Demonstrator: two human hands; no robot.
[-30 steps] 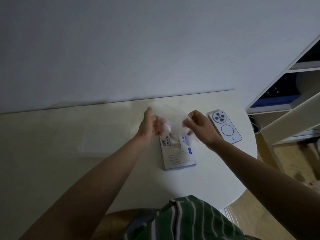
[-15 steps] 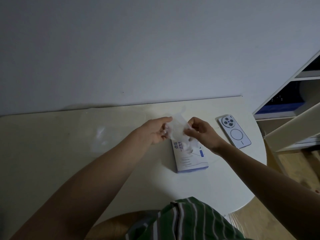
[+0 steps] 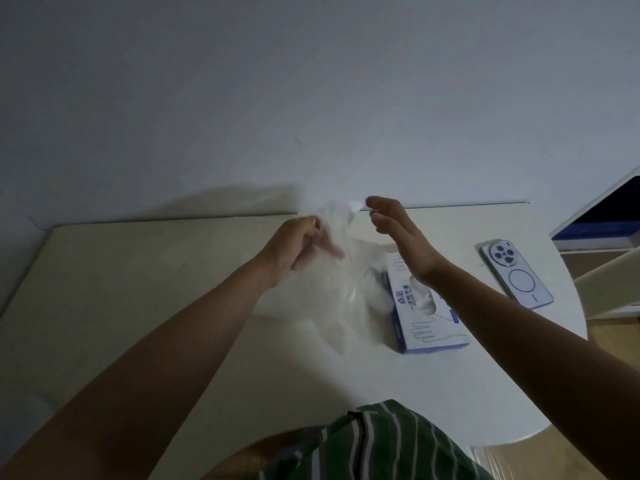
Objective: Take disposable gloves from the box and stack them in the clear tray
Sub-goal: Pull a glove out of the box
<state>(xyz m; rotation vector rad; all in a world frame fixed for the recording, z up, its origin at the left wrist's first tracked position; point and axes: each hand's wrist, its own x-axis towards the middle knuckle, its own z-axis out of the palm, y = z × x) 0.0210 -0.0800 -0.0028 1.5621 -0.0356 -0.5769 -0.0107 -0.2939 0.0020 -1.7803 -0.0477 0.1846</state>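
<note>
Glove (image 3: 341, 271), a clear film, hung between the hands, already out of the box (image 3: 429, 323) lying under the right wrist; stacking seemed not yet done. Left hand (image 3: 294, 244) gripped its edge with curled fingers. Right hand (image 3: 398, 233) stood apart, thumb by the glove's corner; whether it pinched was unclear. No tray could be made out.

surf: white table (image 3: 138, 306) | on it: glove box (image 3: 429, 327) ctr-R | phone (image 3: 516, 275) back up, R of box
</note>
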